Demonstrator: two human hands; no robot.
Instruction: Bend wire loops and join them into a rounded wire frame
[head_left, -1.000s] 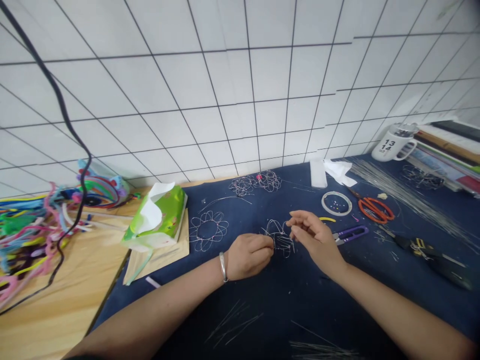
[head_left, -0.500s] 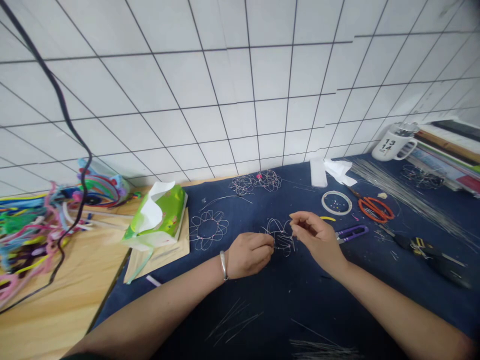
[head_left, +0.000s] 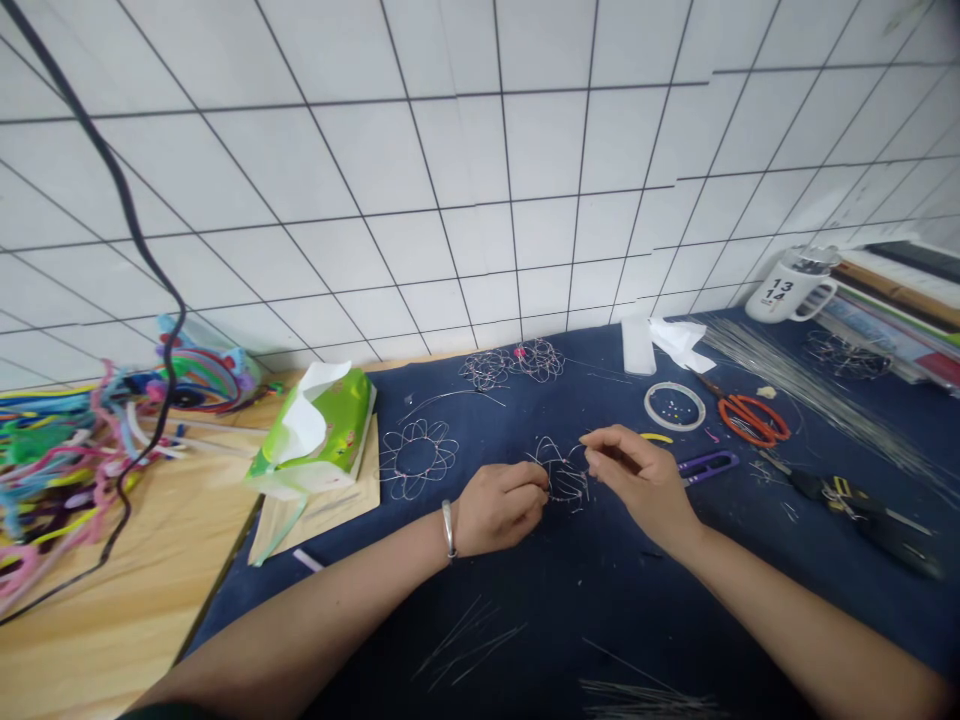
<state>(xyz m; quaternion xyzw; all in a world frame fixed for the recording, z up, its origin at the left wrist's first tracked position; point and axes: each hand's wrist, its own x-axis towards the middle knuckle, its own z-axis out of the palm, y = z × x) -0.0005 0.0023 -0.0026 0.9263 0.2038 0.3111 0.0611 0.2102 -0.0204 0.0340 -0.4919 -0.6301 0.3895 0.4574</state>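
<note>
Near the middle of the dark blue cloth, my left hand [head_left: 502, 508], with a silver bangle at the wrist, is closed on the left side of a looped wire piece [head_left: 564, 476]. My right hand [head_left: 636, 474] pinches a wire loop at the piece's upper right between thumb and forefinger. The piece has several thin loops, and its left edge is hidden by my left fingers. A flower-shaped wire ring [head_left: 418, 458] lies flat to the left. Two tangled wire flowers, one with a pink bead [head_left: 520, 354], lie further back.
A green tissue pack [head_left: 319, 430] and colourful pipe cleaners [head_left: 67, 470] are left. On the right are a bead dish [head_left: 674, 407], orange scissors [head_left: 752, 418], a purple cutter [head_left: 707, 468], black pliers [head_left: 862, 515], a white mug [head_left: 791, 286] and long wires [head_left: 810, 385].
My right hand has shifted very slightly right, still pinching the wire. My left hand keeps its hold, and the loops between the hands have tilted a little.
</note>
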